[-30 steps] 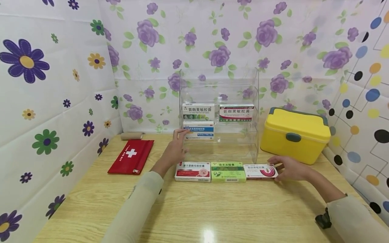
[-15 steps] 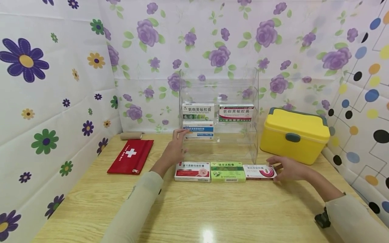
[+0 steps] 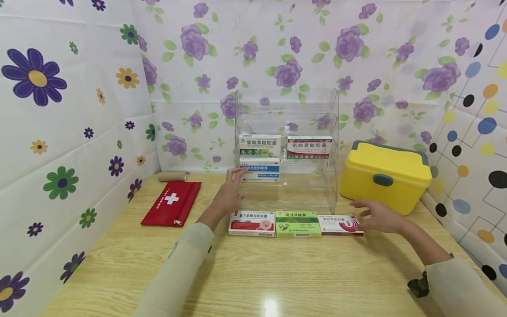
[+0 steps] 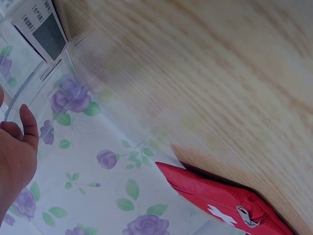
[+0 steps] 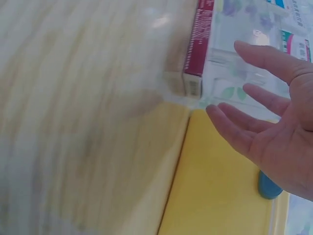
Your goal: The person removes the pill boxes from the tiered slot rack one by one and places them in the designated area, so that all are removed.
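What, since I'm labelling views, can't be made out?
Head: part of the blue-and-white box, behind the left hand.
Head: fine print on the green box, too small.
Head: inside the yellow case, under its lid.
Left wrist: some of that hand, cut by the left edge.

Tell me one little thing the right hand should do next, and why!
I'd probably draw the right hand back a little from the white box with the pink swirl. That box already lies in the front row, right beside the green box, and in the right wrist view the fingers are spread and hold nothing.
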The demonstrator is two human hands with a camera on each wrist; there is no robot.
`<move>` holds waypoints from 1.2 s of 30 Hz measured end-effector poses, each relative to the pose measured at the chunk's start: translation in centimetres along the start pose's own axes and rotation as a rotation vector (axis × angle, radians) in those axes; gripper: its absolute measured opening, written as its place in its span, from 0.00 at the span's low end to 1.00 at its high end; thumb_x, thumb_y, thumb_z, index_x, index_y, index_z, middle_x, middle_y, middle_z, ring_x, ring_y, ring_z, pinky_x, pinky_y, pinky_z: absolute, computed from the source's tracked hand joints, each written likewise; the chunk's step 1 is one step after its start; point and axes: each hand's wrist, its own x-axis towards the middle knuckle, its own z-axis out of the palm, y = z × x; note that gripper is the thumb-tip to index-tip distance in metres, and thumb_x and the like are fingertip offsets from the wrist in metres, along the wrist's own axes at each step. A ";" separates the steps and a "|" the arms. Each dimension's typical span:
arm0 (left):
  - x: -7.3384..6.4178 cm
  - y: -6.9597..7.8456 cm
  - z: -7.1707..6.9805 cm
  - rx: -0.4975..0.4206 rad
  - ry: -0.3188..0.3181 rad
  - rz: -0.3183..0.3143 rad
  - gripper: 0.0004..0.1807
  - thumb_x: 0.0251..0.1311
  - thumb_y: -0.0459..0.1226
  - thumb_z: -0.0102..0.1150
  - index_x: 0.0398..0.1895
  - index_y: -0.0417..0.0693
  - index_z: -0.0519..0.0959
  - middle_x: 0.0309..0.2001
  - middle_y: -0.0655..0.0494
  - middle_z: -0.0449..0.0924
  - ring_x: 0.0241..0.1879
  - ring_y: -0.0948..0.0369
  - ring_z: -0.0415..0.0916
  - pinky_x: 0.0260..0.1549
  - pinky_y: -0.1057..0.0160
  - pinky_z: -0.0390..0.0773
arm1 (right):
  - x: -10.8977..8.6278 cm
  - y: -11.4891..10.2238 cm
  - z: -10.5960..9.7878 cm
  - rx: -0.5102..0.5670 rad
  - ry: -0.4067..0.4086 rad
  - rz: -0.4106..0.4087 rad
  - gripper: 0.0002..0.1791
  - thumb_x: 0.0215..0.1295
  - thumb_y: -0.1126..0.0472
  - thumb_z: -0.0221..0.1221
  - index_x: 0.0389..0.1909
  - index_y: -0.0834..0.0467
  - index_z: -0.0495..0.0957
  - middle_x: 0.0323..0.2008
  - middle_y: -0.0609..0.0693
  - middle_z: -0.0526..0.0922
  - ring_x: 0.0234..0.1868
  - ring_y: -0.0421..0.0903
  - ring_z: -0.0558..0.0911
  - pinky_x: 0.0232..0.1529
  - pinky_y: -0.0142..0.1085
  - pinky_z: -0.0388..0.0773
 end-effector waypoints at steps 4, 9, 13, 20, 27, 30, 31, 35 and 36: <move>0.0 0.1 0.0 0.002 -0.005 -0.001 0.49 0.59 0.27 0.66 0.77 0.62 0.49 0.72 0.56 0.45 0.18 0.61 0.65 0.18 0.66 0.71 | -0.1 -0.8 0.0 0.002 0.089 0.005 0.38 0.56 0.60 0.71 0.65 0.71 0.67 0.62 0.74 0.69 0.56 0.70 0.77 0.46 0.47 0.82; -0.1 0.2 -0.1 0.000 -0.013 -0.015 0.49 0.59 0.28 0.65 0.77 0.63 0.49 0.72 0.56 0.44 0.18 0.61 0.66 0.18 0.65 0.72 | 0.0 -1.5 0.6 0.013 0.189 -0.015 0.38 0.57 0.56 0.72 0.64 0.69 0.69 0.61 0.70 0.72 0.55 0.68 0.78 0.45 0.46 0.82; -0.1 0.2 0.0 0.003 -0.015 -0.023 0.49 0.59 0.28 0.65 0.77 0.64 0.49 0.73 0.57 0.44 0.18 0.60 0.66 0.18 0.65 0.72 | 0.1 -2.0 1.3 0.036 0.233 -0.027 0.36 0.58 0.57 0.71 0.64 0.68 0.69 0.61 0.68 0.73 0.56 0.67 0.78 0.47 0.48 0.82; 0.0 0.1 0.1 0.005 -0.019 -0.018 0.50 0.59 0.29 0.66 0.77 0.64 0.48 0.73 0.57 0.44 0.18 0.61 0.67 0.18 0.66 0.72 | 0.4 -3.1 1.8 0.065 0.354 -0.014 0.32 0.62 0.58 0.68 0.63 0.67 0.70 0.58 0.66 0.76 0.53 0.65 0.80 0.44 0.43 0.83; 0.1 -0.1 0.0 -0.004 -0.010 -0.017 0.50 0.59 0.28 0.66 0.77 0.64 0.49 0.73 0.56 0.45 0.18 0.60 0.66 0.17 0.66 0.72 | 1.4 -5.4 2.3 0.112 0.494 -0.020 0.25 0.63 0.58 0.67 0.58 0.65 0.75 0.53 0.63 0.81 0.49 0.61 0.83 0.38 0.28 0.80; 0.2 -0.1 -0.1 -0.003 -0.010 -0.019 0.49 0.59 0.28 0.66 0.77 0.64 0.49 0.73 0.55 0.45 0.18 0.60 0.66 0.18 0.66 0.72 | 1.9 -6.2 2.6 0.147 0.522 -0.051 0.23 0.63 0.60 0.67 0.57 0.65 0.77 0.52 0.63 0.82 0.48 0.60 0.84 0.39 0.25 0.79; 0.2 -0.1 -0.1 -0.001 -0.012 -0.018 0.49 0.59 0.28 0.65 0.77 0.64 0.49 0.73 0.55 0.45 0.18 0.61 0.66 0.18 0.66 0.72 | 2.0 -6.5 2.7 0.162 0.529 -0.062 0.23 0.63 0.60 0.67 0.57 0.65 0.77 0.51 0.63 0.82 0.48 0.59 0.84 0.39 0.24 0.79; 0.1 0.0 -0.1 0.009 -0.014 -0.021 0.49 0.59 0.28 0.65 0.77 0.63 0.49 0.73 0.56 0.44 0.18 0.61 0.66 0.18 0.66 0.72 | 2.7 -7.5 3.2 0.234 0.540 -0.095 0.22 0.63 0.61 0.67 0.56 0.65 0.78 0.51 0.61 0.83 0.48 0.59 0.84 0.40 0.25 0.79; 0.1 0.1 -0.1 0.009 -0.013 -0.023 0.49 0.59 0.28 0.65 0.77 0.63 0.49 0.73 0.56 0.44 0.18 0.61 0.66 0.18 0.66 0.72 | 2.9 -7.6 3.3 0.247 0.543 -0.104 0.22 0.63 0.61 0.67 0.56 0.64 0.78 0.51 0.61 0.83 0.49 0.59 0.84 0.41 0.25 0.79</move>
